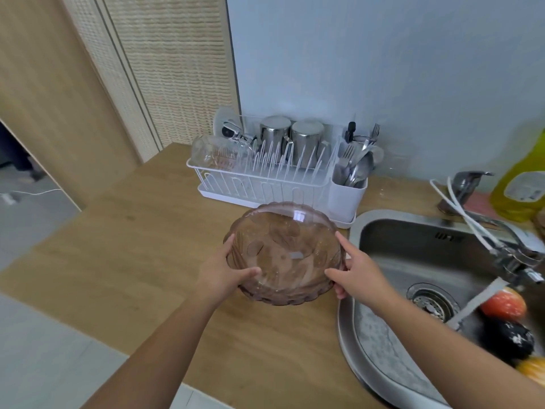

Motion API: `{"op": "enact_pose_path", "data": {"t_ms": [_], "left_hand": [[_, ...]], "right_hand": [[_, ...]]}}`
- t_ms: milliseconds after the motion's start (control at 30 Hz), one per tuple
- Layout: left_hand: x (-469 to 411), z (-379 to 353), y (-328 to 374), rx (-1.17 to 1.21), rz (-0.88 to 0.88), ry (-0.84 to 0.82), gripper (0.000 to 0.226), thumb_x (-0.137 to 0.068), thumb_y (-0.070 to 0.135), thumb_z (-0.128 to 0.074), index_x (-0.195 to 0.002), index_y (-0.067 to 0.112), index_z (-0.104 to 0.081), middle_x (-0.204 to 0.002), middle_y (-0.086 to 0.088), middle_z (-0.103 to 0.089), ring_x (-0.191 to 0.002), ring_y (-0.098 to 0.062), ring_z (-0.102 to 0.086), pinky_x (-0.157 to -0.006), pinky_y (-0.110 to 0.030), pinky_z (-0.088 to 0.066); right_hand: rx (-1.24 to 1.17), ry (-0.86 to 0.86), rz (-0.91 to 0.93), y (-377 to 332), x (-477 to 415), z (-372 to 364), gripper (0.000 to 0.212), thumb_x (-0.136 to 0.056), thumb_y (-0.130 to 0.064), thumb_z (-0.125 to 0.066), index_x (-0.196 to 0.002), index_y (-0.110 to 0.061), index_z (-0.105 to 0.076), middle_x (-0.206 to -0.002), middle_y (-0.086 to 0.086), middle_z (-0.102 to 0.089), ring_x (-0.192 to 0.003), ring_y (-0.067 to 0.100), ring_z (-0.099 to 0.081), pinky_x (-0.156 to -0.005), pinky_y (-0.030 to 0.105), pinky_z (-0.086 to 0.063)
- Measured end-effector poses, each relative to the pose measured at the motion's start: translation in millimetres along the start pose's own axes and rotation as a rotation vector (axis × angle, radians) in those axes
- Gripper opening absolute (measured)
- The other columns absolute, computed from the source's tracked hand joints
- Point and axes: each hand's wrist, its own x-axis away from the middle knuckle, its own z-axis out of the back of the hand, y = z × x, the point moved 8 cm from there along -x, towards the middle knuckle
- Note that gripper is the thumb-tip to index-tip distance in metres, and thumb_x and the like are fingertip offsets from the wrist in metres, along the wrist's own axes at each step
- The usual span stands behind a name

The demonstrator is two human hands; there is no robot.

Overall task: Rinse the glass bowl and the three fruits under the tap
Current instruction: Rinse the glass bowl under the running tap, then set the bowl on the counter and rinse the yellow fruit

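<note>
A pinkish patterned glass bowl (284,252) is held over the wooden counter, just left of the sink. My left hand (224,271) grips its left rim and my right hand (358,271) grips its right rim. The tap (513,255) runs, and its stream falls into the steel sink (383,231). Three fruits lie at the sink's right side: a red apple (504,304) under the stream, a dark avocado-like fruit (507,338) and an orange fruit (533,370) cut off by the frame edge.
A white dish rack (265,184) with steel cups, a clear container and a cutlery holder (346,196) stands at the back of the wooden counter (132,246). A yellow soap bottle (522,187) stands behind the tap. The drain strainer (430,299) sits mid-sink.
</note>
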Motion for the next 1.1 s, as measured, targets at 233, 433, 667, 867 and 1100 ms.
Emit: {"op": "enact_pose_path", "data": {"t_ms": [233,433,667,867,1100], "left_hand": [[28.1,8.4,67.1,-0.671,-0.214,0.194,0.075,-0.078,0.069,-0.055,-0.142,0.037,-0.033,-0.153,0.006,-0.019,-0.132,-0.019,-0.039,-0.081,-0.035,-0.051],[63.9,-92.9,153.1,-0.532,-0.586,0.035,0.058,-0.081,0.057,-0.060,-0.132,0.032,-0.048,-0.135,0.007,-0.045,-0.123,-0.015,-0.044,-0.090,-0.026,-0.044],[138.3,-294.7,199.3,-0.389,-0.713,-0.589,0.049,-0.087,0.044,-0.062,-0.133,0.029,-0.049,-0.129,0.008,-0.050,-0.108,-0.012,-0.054,-0.093,-0.022,-0.041],[155.2,-419.9,181.0,-0.295,-0.346,-0.927,0.049,-0.088,0.034,-0.064,-0.132,0.018,-0.049,-0.117,-0.003,-0.057,-0.104,-0.018,-0.057,-0.090,-0.030,-0.046],[149.2,-485.5,151.6,-0.186,-0.053,-1.023,0.048,-0.087,0.019,-0.064,-0.131,0.011,-0.048,-0.107,-0.019,-0.063,-0.084,-0.020,-0.053,-0.079,-0.037,-0.047]], "right_hand": [[-0.036,0.093,0.077,2.2,25.9,39.6,0.068,-0.090,-0.017,-0.062,-0.147,-0.032,-0.027,-0.065,0.020,-0.061,-0.050,0.020,-0.057,-0.049,0.026,-0.051],[-0.002,0.336,0.028,58.8,86.0,120.5,0.011,-0.091,-0.012,-0.059,-0.097,-0.018,-0.066,-0.055,0.009,-0.055,-0.043,0.019,-0.054,-0.050,0.037,-0.049],[0.153,0.617,-0.368,169.9,167.6,222.7,0.006,-0.085,-0.015,-0.064,-0.088,-0.017,-0.068,-0.068,0.005,-0.063,-0.063,0.019,-0.059,-0.063,0.031,-0.049],[0.554,0.294,-0.738,225.8,164.6,245.3,0.036,-0.084,-0.024,-0.058,-0.116,-0.006,-0.057,-0.116,0.012,-0.065,-0.107,0.027,-0.060,-0.077,0.027,-0.045],[0.604,0.169,-0.847,256.0,141.1,250.6,0.048,-0.089,-0.023,-0.054,-0.131,-0.002,-0.046,-0.133,0.013,-0.053,-0.121,0.028,-0.054,-0.093,0.030,-0.045]]}}
